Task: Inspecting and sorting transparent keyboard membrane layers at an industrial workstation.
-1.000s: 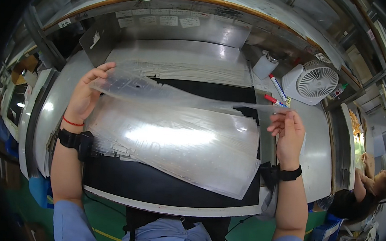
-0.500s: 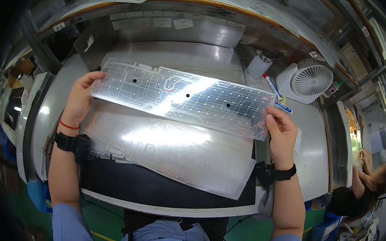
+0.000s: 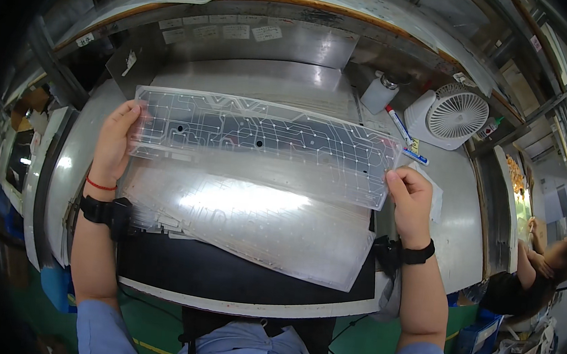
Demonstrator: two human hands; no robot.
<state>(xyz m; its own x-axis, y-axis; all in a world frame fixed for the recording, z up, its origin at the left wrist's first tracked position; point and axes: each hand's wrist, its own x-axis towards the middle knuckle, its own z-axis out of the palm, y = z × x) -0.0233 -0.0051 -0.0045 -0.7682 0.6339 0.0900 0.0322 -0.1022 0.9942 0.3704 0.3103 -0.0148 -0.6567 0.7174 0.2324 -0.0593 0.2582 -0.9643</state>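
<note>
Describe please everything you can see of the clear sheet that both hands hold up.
The sheet is a long, thin, see-through plastic film printed with fine circuit lines and dots, with a few small dark holes. It is held flat and spread wide above the bench, slightly tilted. The left hand grips its left end, the right hand its lower right corner. More such clear film lies below it.

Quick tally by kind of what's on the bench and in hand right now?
Clear circuit sheets: 2, one held by the left hand and right hand, one on the bench
Fans: 1
Bottles: 1
Markers: 1
Total: 5
</note>
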